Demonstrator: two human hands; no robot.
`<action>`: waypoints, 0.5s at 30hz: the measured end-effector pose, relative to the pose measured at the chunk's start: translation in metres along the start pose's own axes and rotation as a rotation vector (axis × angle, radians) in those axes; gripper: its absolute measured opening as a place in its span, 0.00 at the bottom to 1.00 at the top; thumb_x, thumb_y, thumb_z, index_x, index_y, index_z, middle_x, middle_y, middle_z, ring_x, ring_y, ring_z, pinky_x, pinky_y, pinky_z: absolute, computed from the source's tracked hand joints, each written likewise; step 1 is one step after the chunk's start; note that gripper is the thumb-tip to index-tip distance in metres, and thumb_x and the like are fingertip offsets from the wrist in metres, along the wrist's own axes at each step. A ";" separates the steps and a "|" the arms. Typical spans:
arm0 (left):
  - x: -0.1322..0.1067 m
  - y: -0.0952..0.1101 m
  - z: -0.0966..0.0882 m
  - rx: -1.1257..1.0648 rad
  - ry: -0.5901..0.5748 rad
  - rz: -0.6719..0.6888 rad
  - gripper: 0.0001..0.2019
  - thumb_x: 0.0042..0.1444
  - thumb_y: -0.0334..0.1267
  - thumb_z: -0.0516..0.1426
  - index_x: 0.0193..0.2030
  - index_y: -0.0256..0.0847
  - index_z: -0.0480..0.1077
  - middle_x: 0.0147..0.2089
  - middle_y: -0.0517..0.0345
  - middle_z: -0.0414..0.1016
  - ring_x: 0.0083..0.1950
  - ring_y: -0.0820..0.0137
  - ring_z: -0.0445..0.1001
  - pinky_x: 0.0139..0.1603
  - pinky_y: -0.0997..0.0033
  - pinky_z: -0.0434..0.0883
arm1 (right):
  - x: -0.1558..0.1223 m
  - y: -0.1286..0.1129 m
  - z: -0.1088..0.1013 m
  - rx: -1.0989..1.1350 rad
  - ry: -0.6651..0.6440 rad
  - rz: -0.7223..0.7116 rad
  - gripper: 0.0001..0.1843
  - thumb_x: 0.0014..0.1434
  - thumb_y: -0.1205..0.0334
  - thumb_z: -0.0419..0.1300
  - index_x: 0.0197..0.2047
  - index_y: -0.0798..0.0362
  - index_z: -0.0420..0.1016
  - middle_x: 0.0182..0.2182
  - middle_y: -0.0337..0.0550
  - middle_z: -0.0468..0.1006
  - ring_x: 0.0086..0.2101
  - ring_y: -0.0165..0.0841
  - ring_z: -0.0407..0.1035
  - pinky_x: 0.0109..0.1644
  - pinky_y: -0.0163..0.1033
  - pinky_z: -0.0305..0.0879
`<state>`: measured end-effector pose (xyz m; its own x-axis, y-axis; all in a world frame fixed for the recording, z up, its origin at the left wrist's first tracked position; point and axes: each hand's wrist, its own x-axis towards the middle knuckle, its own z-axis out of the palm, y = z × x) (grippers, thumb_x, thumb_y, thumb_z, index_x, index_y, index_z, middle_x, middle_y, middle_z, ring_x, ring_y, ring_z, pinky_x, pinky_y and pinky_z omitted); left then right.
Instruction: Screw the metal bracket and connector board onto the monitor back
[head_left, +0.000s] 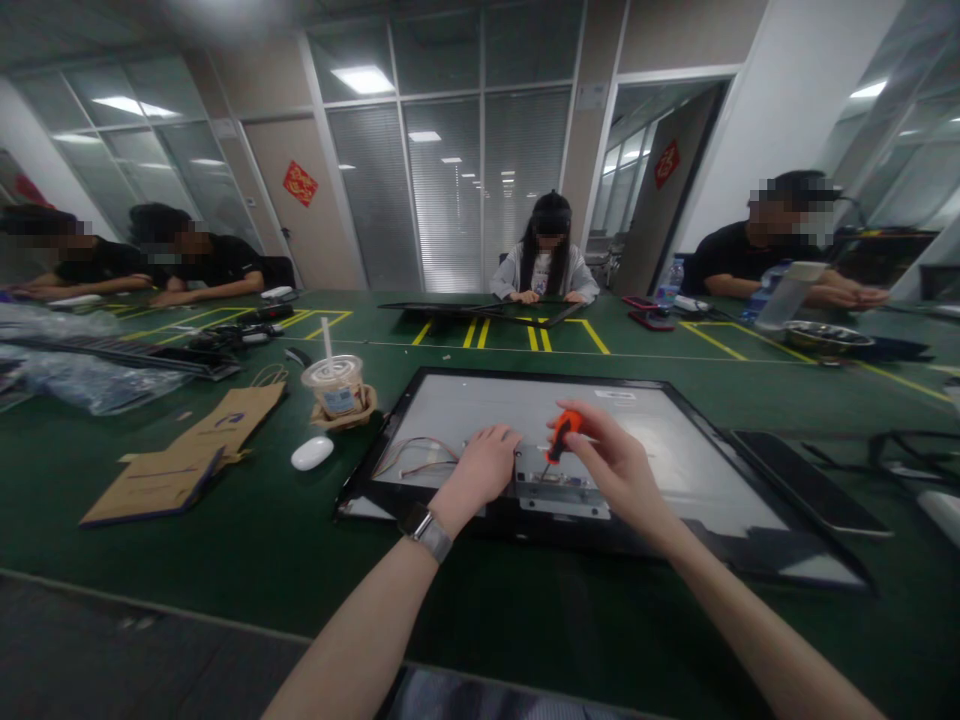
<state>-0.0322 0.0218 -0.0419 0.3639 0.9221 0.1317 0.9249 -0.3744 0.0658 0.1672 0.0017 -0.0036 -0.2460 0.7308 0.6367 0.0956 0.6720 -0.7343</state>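
A large flat display panel (645,450) with a black frame and a pale back lies on the green table in front of me. Near its close edge sits a metal bracket (562,505) with connectors along it. My right hand (611,455) grips an orange and black screwdriver (566,432), its shaft tilted down to the bracket's connector row; the exact contact of the tip is too small to make out. Flat on the panel at the bracket's left side rests my left hand (487,462), its fingertips partly hidden. Thin cables (420,452) with a small plug lie left of that hand.
Left of the panel are a white mouse (312,453), an iced drink cup (334,385) in a cardboard holder and brown paper bags (225,425). A dark flat slab (810,480) lies right of it. Several people sit around the table, one with another panel (480,312).
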 end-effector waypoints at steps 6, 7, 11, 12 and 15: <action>0.000 0.000 0.000 -0.002 0.003 0.007 0.16 0.65 0.26 0.48 0.57 0.38 0.69 0.60 0.45 0.71 0.60 0.60 0.71 0.62 0.60 0.68 | 0.003 0.004 -0.003 0.287 -0.085 0.112 0.15 0.68 0.52 0.59 0.56 0.44 0.73 0.43 0.45 0.83 0.44 0.39 0.79 0.52 0.50 0.76; 0.000 0.000 0.000 0.000 0.000 0.002 0.17 0.65 0.26 0.48 0.57 0.38 0.68 0.61 0.44 0.71 0.60 0.60 0.71 0.62 0.60 0.67 | 0.004 0.003 -0.004 0.323 -0.076 0.127 0.13 0.66 0.50 0.61 0.51 0.44 0.75 0.42 0.44 0.82 0.43 0.39 0.79 0.50 0.49 0.76; 0.001 -0.001 0.002 -0.003 0.002 -0.008 0.17 0.66 0.27 0.48 0.58 0.39 0.68 0.61 0.45 0.71 0.60 0.60 0.71 0.61 0.60 0.68 | 0.007 0.000 -0.005 0.358 -0.015 0.176 0.14 0.60 0.45 0.66 0.38 0.46 0.78 0.38 0.43 0.80 0.41 0.40 0.78 0.46 0.47 0.77; 0.001 -0.001 0.002 -0.002 0.005 -0.007 0.17 0.66 0.27 0.48 0.57 0.39 0.68 0.61 0.45 0.71 0.59 0.60 0.72 0.61 0.60 0.68 | 0.008 -0.001 -0.005 0.354 -0.009 0.187 0.15 0.60 0.44 0.65 0.38 0.47 0.78 0.37 0.44 0.80 0.40 0.40 0.79 0.46 0.47 0.77; 0.000 -0.002 0.003 0.014 0.019 0.003 0.16 0.66 0.27 0.49 0.57 0.39 0.68 0.60 0.45 0.71 0.58 0.60 0.72 0.60 0.60 0.68 | 0.009 -0.003 -0.004 0.357 -0.003 0.200 0.17 0.62 0.42 0.62 0.43 0.46 0.78 0.37 0.45 0.81 0.39 0.41 0.78 0.45 0.49 0.77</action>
<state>-0.0332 0.0230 -0.0454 0.3646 0.9189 0.1505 0.9253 -0.3756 0.0516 0.1689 0.0067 0.0050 -0.2596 0.8419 0.4730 -0.1984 0.4328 -0.8794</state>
